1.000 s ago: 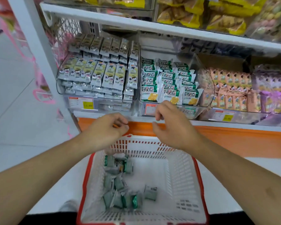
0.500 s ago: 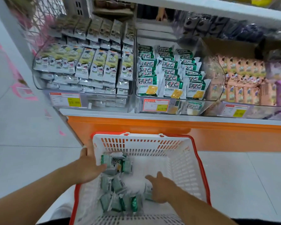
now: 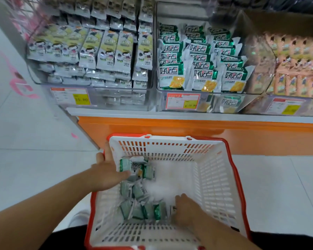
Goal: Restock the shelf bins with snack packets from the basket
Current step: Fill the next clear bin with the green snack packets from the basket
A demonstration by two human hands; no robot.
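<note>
A white basket with a red rim [image 3: 215, 177] stands on the floor in front of the shelf. Several small green and white snack packets [image 3: 134, 192] lie along its left side. My left hand [image 3: 105, 172] grips the basket's left wall, fingers over the rim and thumb inside beside a green packet [image 3: 124, 164]. Low in the basket, my right hand [image 3: 186, 208] has its fingers curled onto a packet [image 3: 171, 208] at the edge of the heap. On the shelf above, a clear middle bin [image 3: 215, 103] holds rows of matching green and white packets [image 3: 202, 76].
A clear bin of grey and yellow packets [image 3: 101, 49] sits left of the middle bin. Another bin, with orange packets [image 3: 296, 69], sits to its right. Price tags [image 3: 182, 101] hang on the bin fronts. An orange shelf base [image 3: 188, 129] runs behind the basket, with pale tiled floor on both sides.
Both hands dropped from the front of the middle bin into the basket. The left went to the basket's left wall, the right onto the heap of packets. My view tilted down and closer.
</note>
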